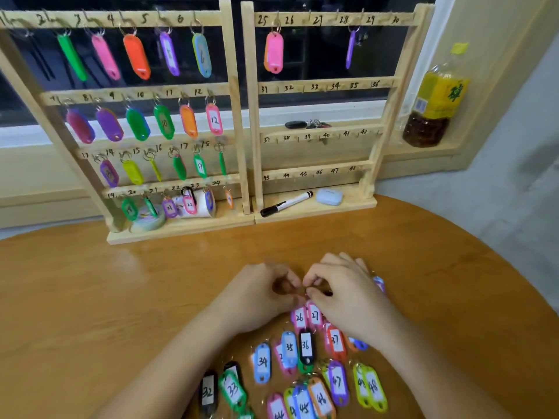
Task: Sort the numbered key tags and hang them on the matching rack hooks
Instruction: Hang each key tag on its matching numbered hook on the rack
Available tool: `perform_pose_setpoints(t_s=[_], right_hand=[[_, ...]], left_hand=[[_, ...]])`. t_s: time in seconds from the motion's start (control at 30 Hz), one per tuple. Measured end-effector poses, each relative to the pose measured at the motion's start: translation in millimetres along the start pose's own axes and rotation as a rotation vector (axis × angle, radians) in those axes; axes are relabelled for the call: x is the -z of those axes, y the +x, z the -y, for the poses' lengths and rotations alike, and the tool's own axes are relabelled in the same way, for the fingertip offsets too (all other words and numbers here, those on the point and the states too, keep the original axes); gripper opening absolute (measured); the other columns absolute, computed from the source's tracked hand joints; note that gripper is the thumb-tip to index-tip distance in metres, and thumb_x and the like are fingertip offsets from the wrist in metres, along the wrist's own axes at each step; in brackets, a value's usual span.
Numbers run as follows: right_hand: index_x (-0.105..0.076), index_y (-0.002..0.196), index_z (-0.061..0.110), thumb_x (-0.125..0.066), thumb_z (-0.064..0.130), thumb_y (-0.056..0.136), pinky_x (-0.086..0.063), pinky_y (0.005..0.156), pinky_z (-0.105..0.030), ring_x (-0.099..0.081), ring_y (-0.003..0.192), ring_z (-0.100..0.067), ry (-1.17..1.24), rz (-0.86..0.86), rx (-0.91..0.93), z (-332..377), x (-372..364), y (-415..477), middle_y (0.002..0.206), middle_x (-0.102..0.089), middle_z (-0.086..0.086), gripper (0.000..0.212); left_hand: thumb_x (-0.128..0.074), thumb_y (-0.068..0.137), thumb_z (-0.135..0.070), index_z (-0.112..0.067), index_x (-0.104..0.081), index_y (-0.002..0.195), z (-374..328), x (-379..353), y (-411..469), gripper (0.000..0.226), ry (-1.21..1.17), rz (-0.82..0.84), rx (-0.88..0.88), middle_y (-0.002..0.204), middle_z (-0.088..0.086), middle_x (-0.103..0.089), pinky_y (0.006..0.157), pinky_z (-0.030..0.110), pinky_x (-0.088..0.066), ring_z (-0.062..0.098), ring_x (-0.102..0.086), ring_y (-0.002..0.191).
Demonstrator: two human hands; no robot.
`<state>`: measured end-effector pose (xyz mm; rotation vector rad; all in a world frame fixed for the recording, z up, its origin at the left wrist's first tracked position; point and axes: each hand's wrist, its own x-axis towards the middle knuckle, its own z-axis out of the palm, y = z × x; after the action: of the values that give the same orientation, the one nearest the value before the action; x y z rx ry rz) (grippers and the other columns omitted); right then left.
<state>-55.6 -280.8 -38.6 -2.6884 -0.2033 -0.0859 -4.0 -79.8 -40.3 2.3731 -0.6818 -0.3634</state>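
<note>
Numbered tags (322, 399) — racks (234, 101) half-filled

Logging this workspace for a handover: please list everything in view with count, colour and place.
left rack: one, pale wood, table's back left
right rack: one, pale wood, beside it
hung tags: about two dozen, mixed colours, left rack; plus one pink tag and one purple tag, right rack's top row
loose tags: well over a dozen, mixed colours, table's near side
marker: one, white and black, right rack's base
case: one, pale blue, beside marker
tape roll: one, pale, left rack's base
bottle: one, yellow label, sill at right
keys: one bunch, dark, sill behind right rack
table: one, brown wood
left hand, right hand: two, bare, fingertips meeting above tag 26 and tag 27
</note>
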Motion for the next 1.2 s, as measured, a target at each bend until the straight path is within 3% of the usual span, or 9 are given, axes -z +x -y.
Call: perform_pose_setpoints(t_s=[0.17, 0.47, 0.73, 0.8, 0.93, 1.2], right_hand=[[-0.069, 0.102, 0.041, -0.063, 0.03, 0.101, -0.033, 0.098, -0.034, -0.044, 0.104, -0.004, -0.007, -0.018, 0.007, -2.0, -2.1, 1.0, 0.099, -0.054, 0.02, 0.012], [-0.071, 0.101, 0.038, -0.066, 0.024, 0.099, -0.035, 0.097, -0.037, -0.046, 0.101, -0.004, 0.04, -0.069, 0.044, -1.6, -7.0, 0.8, 0.094, -0.056, 0.02, 0.015], [-0.069, 0.1, 0.041, -0.066, 0.042, 0.099, -0.034, 0.096, -0.036, -0.044, 0.102, -0.003, 0.046, -0.063, 0.058, -0.2, -7.7, -1.2, 0.095, -0.056, 0.021, 0.004], [-0.068, 0.105, 0.042, -0.065, 0.051, 0.097, -0.034, 0.098, -0.037, -0.044, 0.104, -0.004, 0.016, -0.048, 0.049, 0.8, -10.0, -1.3, 0.099, -0.054, 0.022, 0.012], [-0.068, 0.109, 0.042, -0.062, 0.058, 0.097, -0.032, 0.101, -0.036, -0.039, 0.108, -0.004, -0.034, -0.029, 0.026, 3.5, -14.1, -1.2, 0.107, -0.051, 0.022, 0.022], [-0.069, 0.091, 0.038, -0.067, 0.051, 0.094, -0.034, 0.096, -0.04, -0.044, 0.103, -0.007, -0.02, -0.081, 0.009, 11.1, -27.5, 3.1, 0.098, -0.055, 0.021, 0.014]], left_hand=[[-0.084, 0.084, -0.047, -0.034, -0.073, 0.098, -0.6, -7.2, 0.7, 0.022, 0.042, -0.056, -0.001, 0.083, -0.015, -0.068, 0.066, 0.018, -0.044, 0.002, -0.062, 0.079], [-0.083, 0.088, -0.037, -0.034, -0.079, 0.087, 3.7, -9.2, -1.8, 0.005, 0.023, -0.102, 0.087, 0.079, -0.017, -0.074, 0.079, 0.023, -0.054, 0.0, -0.066, 0.082], [-0.08, 0.093, -0.035, -0.034, -0.078, 0.085, 14.6, -3.9, -2.5, 0.009, -0.075, -0.133, 0.115, 0.08, -0.019, -0.075, 0.071, 0.012, -0.05, -0.002, -0.068, 0.081], [-0.079, 0.095, -0.034, -0.034, -0.078, 0.086, 15.9, -1.2, -3.5, 0.009, -0.119, -0.137, 0.112, 0.078, -0.018, -0.075, 0.069, 0.011, -0.05, -0.002, -0.068, 0.078], [-0.076, 0.097, -0.03, -0.033, -0.078, 0.088, 18.3, 2.0, -4.6, 0.009, -0.165, -0.11, 0.1, 0.08, -0.014, -0.076, 0.072, 0.015, -0.052, 0.002, -0.069, 0.078], [-0.075, 0.098, -0.029, -0.034, -0.078, 0.093, 17.9, 3.2, -5.6, 0.008, -0.264, -0.132, 0.078, 0.085, -0.011, -0.077, 0.081, 0.028, -0.059, 0.005, -0.07, 0.082]])
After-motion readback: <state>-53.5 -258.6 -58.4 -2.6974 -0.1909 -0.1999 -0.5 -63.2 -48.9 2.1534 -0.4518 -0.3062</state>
